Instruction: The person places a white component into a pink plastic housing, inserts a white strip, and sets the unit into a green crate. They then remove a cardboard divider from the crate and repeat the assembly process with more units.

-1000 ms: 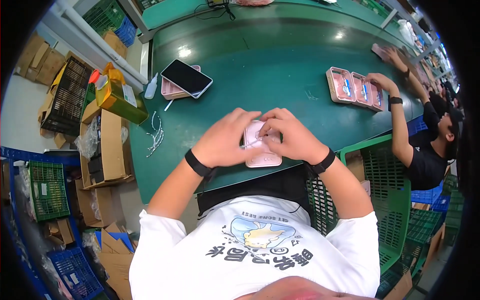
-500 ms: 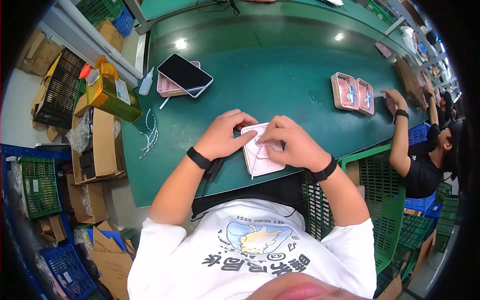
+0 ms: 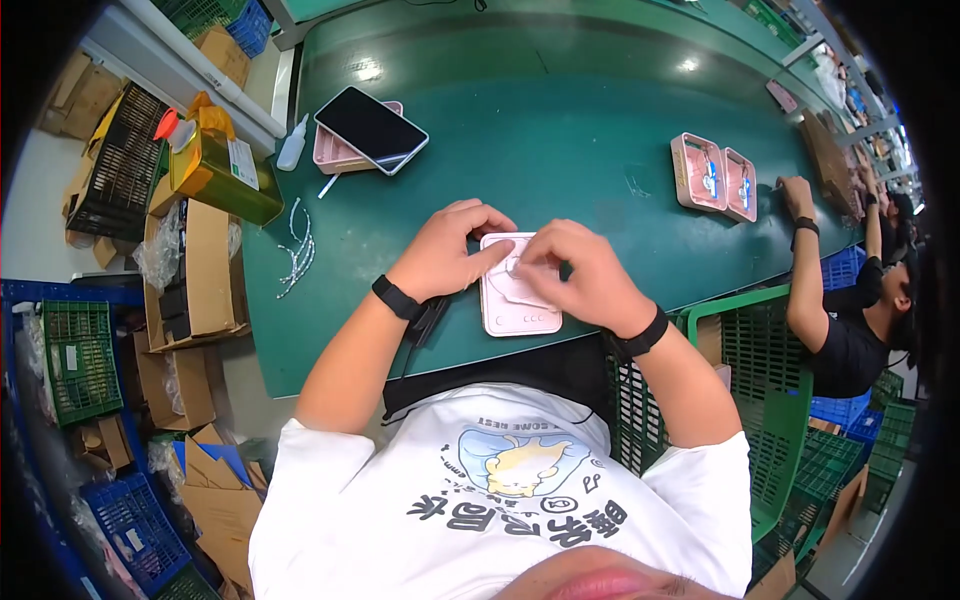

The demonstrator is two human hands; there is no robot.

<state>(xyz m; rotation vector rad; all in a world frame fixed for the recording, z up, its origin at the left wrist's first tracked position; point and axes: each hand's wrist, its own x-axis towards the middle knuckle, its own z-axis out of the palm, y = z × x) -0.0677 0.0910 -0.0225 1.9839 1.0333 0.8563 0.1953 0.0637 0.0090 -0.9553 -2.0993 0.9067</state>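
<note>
A flat, square pink case [image 3: 512, 319] with rounded corners and small round marks lies in front of me at the near edge of the table. My left hand [image 3: 448, 252] grips its upper left corner, the thumb pressed on its top face and the fingers bent around the far side. Over the case's right half, my right hand [image 3: 592, 276] is closed in a pinch, its fingertips close to the left thumb. A thin white cord seems to loop across the case under the right fingers. What the pinch holds is too small and covered to name.
On the green table [image 3: 480, 140], a phone [image 3: 372, 128] rests on a pink case [image 3: 335, 152]. Nearby are a small bottle [image 3: 293, 146] and wire pieces [image 3: 298, 258]. Opened pink cases [image 3: 696, 172] lie right. A green crate [image 3: 755, 370] and co-worker [image 3: 850, 310] flank me.
The case has turned to sit straighter, and the white cord end no longer sticks out below it. My right fingertips have moved toward the left thumb. The co-worker's hand has shifted slightly.
</note>
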